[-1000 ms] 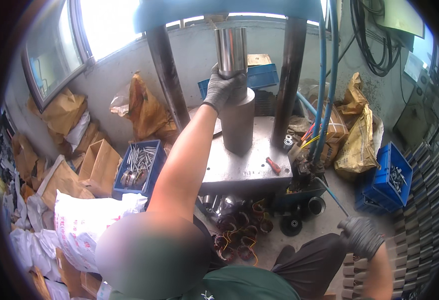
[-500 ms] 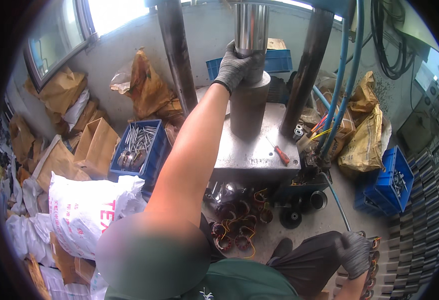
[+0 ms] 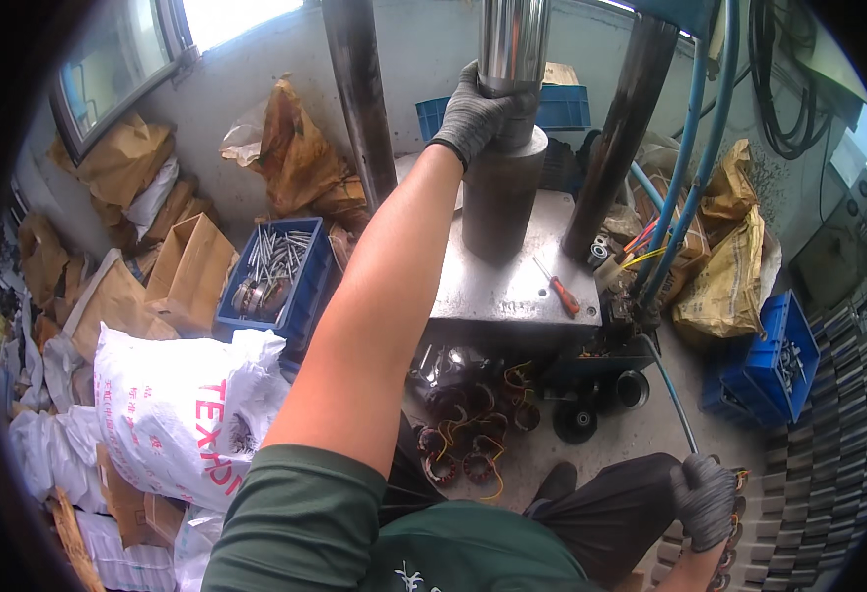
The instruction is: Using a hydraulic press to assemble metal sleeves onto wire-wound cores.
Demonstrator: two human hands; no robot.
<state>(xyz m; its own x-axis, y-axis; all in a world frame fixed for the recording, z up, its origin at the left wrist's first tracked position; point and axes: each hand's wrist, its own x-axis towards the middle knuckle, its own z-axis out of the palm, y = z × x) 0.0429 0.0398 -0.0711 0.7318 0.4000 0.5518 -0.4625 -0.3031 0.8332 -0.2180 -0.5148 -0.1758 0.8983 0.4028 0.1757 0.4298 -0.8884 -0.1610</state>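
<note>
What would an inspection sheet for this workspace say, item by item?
Surface: grey metal plate, bearing a red-handled screwdriver and a dull grey cylindrical block.
Things in hand: shiny silver metal cylinder; slim metal lever.
Hands: grey-gloved left hand around the cylinder's lower end; grey-gloved right hand closed at the lever's end.
Clutter: white plastic sack with red print, blue plastic crate of silver metal rods.
Cables: black cables hanging at upper right; blue hoses.
Surroundings: grey wall, stacked grey metal parts at right.

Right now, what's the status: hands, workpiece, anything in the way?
Left hand around metal piece, between shiny cylinder and grey cylinder. Right hand gripping lever. Screwdriver lying on plate.
</note>
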